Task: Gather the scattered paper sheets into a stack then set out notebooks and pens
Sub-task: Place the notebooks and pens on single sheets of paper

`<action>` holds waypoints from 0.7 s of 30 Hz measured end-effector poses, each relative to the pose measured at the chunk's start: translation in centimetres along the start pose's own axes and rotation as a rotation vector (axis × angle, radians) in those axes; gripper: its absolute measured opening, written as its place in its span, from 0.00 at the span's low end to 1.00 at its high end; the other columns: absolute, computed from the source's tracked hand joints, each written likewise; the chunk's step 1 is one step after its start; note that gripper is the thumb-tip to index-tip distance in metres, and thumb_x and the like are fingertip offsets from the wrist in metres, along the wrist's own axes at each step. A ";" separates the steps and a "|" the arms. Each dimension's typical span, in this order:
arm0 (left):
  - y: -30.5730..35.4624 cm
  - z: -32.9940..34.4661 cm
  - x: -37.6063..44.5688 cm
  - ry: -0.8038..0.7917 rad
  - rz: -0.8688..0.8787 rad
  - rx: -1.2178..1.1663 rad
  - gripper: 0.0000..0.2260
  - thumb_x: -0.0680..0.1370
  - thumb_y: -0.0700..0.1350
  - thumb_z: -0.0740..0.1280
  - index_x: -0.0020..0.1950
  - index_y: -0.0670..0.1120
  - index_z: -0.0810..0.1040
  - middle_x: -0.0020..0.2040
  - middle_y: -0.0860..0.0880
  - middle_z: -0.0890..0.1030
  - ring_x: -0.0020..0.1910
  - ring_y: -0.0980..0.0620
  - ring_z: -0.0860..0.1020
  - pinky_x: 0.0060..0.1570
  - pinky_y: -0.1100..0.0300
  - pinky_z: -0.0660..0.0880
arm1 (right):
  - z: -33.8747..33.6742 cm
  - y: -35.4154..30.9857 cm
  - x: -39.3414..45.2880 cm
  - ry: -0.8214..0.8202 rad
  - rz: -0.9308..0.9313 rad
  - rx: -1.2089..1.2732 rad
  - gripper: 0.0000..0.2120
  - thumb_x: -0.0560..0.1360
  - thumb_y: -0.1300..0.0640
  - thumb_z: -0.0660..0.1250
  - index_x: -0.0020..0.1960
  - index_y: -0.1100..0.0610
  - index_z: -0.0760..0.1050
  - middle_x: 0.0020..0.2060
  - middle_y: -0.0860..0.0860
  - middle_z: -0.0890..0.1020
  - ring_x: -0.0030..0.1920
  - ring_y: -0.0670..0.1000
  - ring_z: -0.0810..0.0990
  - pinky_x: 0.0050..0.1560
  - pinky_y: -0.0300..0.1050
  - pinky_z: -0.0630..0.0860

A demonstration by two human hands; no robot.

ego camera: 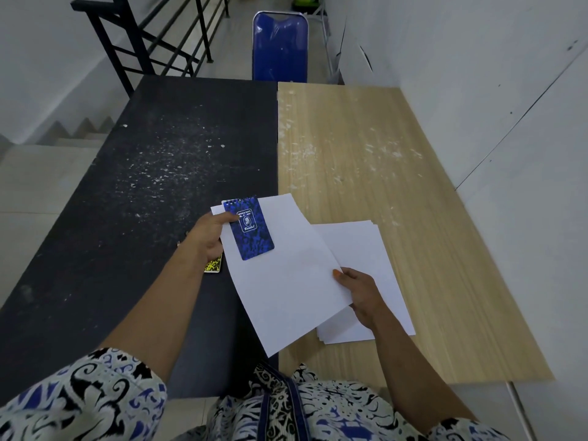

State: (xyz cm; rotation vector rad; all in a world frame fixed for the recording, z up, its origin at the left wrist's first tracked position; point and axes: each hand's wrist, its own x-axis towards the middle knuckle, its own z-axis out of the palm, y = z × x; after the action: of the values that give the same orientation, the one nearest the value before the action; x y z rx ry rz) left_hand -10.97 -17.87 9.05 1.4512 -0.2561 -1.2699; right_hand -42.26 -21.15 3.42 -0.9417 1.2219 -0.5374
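Observation:
My left hand (208, 238) pinches the top left corner of a small blue spiral notebook (249, 229), which rests on a white paper sheet (286, 281). My right hand (359, 292) grips that sheet by its right edge and holds it tilted over the seam between the two tabletops. A stack of white sheets (362, 268) lies on the light wooden table under and to the right of the held sheet. A yellow-and-black notebook (213, 266) lies on the black table, mostly hidden under my left hand. No pens are visible.
The black table (143, 160) on the left and the light wooden table (381, 148) on the right stand side by side. A blue chair (280, 46) is at the far end. A black stair railing (152, 43) is at the far left, a white wall on the right.

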 end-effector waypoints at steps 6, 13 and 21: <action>0.3 0.1 -0.6 0.012 0.017 -0.070 0.08 0.78 0.36 0.65 0.56 0.42 0.78 0.50 0.40 0.82 0.45 0.44 0.82 0.43 0.47 0.79 | 0.0 0.3 -0.1 0.057 -0.028 -0.148 0.09 0.77 0.55 0.68 0.55 0.57 0.80 0.54 0.52 0.82 0.55 0.55 0.79 0.54 0.47 0.75; 0.7 -0.6 -1.7 -0.066 0.017 -0.088 0.09 0.79 0.40 0.65 0.59 0.42 0.77 0.52 0.40 0.82 0.44 0.45 0.83 0.37 0.50 0.82 | 3.4 -2.5 0.6 0.313 -0.353 -0.501 0.13 0.72 0.52 0.72 0.56 0.48 0.76 0.50 0.48 0.80 0.54 0.53 0.77 0.57 0.52 0.75; 0.9 -0.5 -3.0 -0.229 0.002 -0.019 0.13 0.78 0.40 0.65 0.63 0.40 0.77 0.56 0.38 0.82 0.51 0.42 0.82 0.47 0.47 0.81 | 10.9 -10.8 0.2 0.165 -0.805 -0.809 0.12 0.76 0.50 0.67 0.59 0.45 0.76 0.61 0.42 0.76 0.62 0.50 0.65 0.56 0.46 0.62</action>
State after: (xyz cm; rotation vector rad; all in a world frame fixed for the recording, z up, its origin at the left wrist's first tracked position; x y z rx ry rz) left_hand -11.31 -15.66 11.28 1.2889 -0.3967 -1.4345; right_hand -30.49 -23.71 12.93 -2.1529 1.1869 -0.7666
